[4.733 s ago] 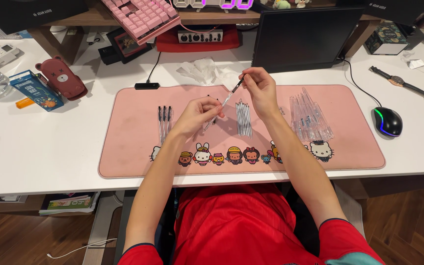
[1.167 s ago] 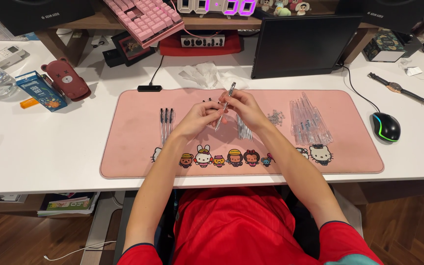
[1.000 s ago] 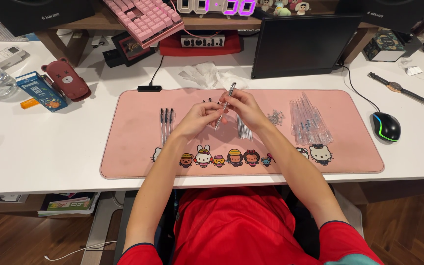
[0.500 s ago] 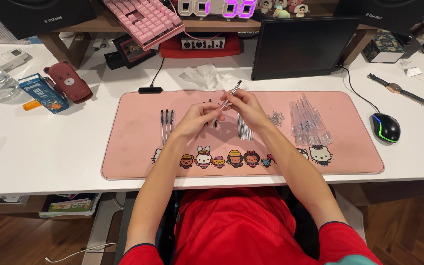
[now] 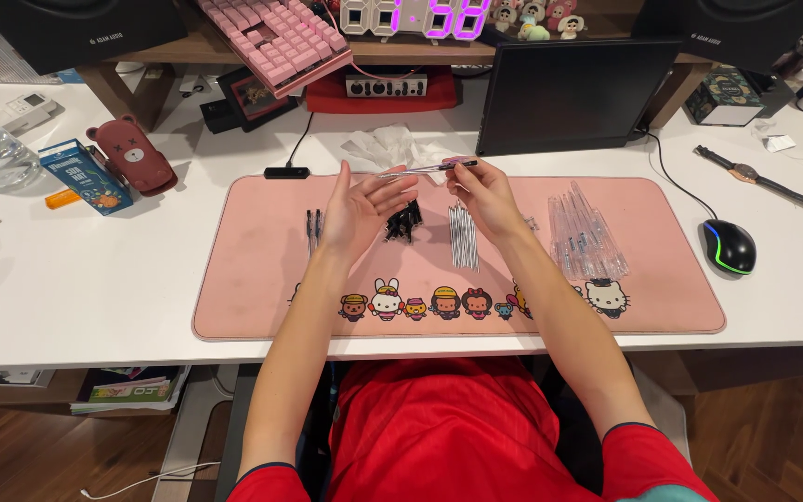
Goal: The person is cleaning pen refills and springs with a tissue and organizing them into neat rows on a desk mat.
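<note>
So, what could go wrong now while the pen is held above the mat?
The right hand pinches the pen only at one end, and the left hand is open, so the pen may slip and fall. Falling, it could scatter the refills or the small black parts lying on the pink mat.

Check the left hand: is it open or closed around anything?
Open. The left hand shows a spread palm with fingers extended, holding nothing; the pen is pinched only by the right hand.

A slim clear pen (image 5: 425, 170) with what looks like a dark tip lies level in the air, just above the pink mat (image 5: 262, 279).
</note>
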